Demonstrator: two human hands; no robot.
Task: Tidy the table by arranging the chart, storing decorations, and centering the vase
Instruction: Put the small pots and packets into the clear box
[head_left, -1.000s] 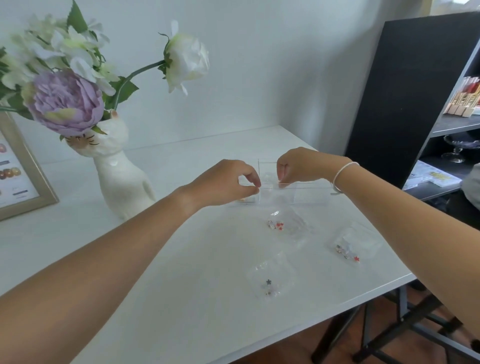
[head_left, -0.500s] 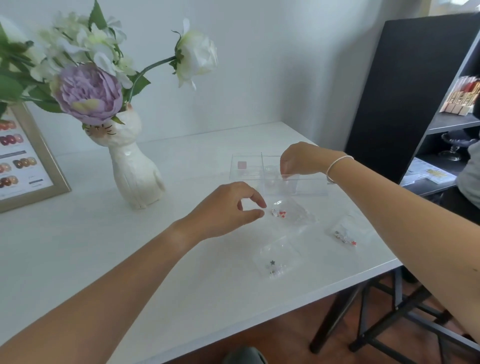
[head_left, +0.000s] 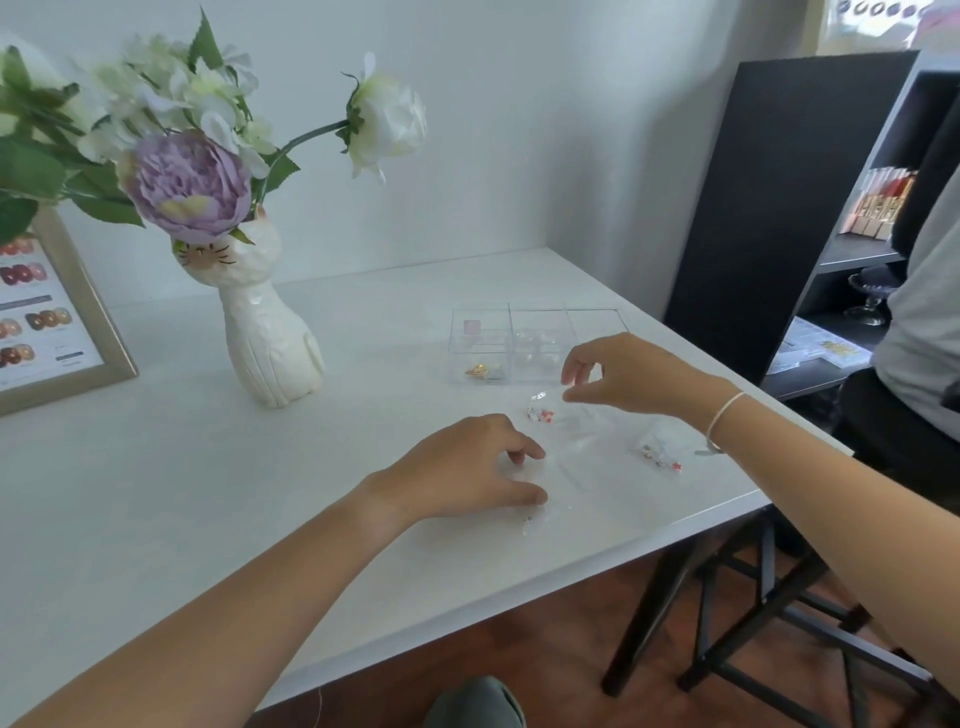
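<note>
Two loose hands: left hand (head_left: 470, 467) spread over a clear packet (head_left: 537, 512), right hand (head_left: 618, 375) empty; slippery plastic might skid off the table (head_left: 208, 493).

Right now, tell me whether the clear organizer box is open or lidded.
Open. The clear organizer box shows no lid on top; its dividers and a gold piece inside are exposed.

1. Left hand (head_left: 467, 467) rests, fingers spread, on a clear packet (head_left: 540, 512) near the table (head_left: 156, 493) front edge.
2. Right hand (head_left: 628, 376) hovers, fingers apart, over a red-bead packet (head_left: 543, 413).
3. Clear divided box (head_left: 535, 343) sits just behind, toward the right edge.
4. Cat vase (head_left: 267, 332) stands left of it.
</note>
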